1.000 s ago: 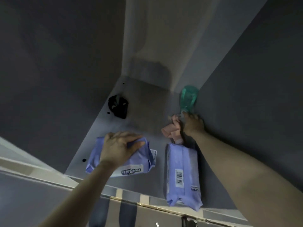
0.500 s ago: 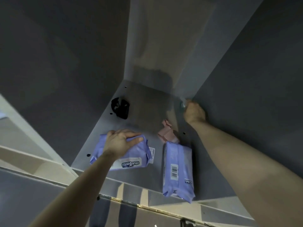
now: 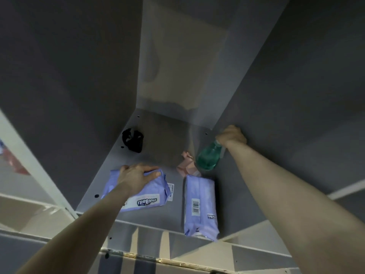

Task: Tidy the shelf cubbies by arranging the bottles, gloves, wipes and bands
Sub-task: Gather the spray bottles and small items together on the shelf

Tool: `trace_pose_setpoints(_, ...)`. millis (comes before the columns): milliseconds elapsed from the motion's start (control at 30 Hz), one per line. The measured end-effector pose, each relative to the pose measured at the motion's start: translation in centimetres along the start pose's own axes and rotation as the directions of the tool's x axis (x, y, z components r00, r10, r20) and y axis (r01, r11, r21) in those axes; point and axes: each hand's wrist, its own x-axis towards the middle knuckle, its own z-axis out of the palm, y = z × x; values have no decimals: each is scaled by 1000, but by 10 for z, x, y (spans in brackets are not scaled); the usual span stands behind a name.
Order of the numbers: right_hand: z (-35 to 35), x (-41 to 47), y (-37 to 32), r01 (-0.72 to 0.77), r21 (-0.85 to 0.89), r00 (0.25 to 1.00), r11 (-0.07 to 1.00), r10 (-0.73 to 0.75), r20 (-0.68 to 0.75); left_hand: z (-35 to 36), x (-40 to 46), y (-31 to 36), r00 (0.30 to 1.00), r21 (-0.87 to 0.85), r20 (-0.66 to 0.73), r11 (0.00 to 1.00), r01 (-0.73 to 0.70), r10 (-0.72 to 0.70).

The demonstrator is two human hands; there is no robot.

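I look down into a grey shelf cubby (image 3: 162, 135). My left hand (image 3: 138, 175) lies over the top of a lilac wipes pack (image 3: 146, 194) at the front left, thumb along its edge. A second lilac wipes pack (image 3: 200, 208) lies lengthwise at the front right, reaching the cubby's edge. My right hand (image 3: 233, 135) grips the top of a green bottle (image 3: 207, 157) near the right wall, the bottle tilted with its base toward me. A pink glove (image 3: 186, 165) is crumpled beside the bottle. Black bands (image 3: 132, 139) sit at the back left.
Grey side walls close the cubby on both sides, and a pale back panel (image 3: 177, 66) stands behind. The front ledge (image 3: 150, 234) runs below the packs. A white frame post (image 3: 33, 161) slants at the left.
My right hand moved back along the right wall with the green bottle, which now tips with its base toward me. My left hand stayed on the left wipes pack. The view shifted.
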Motion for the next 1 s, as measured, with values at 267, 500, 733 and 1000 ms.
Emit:
trace_pose_setpoints(267,-37,-114,-6,392,423,916,817,-388,-99,-103,-9,79,974,-443,-181,874,-202,133)
trace_pose_setpoints(500,-52,-203,46,463,608,867,645,-472,-159,-155,-75,144,912,-416,-276,818,-398,303)
trace_pose_setpoints(733,-84,-249,119,454,737,864,501,-450,-226,-128,-144,196,886,-548,-100,718,-429,454)
trace_pose_setpoints(1000,-90,-256,288,388,629,921,674,-305,-242,-29,-202,300,852,-553,-189,664,-503,488)
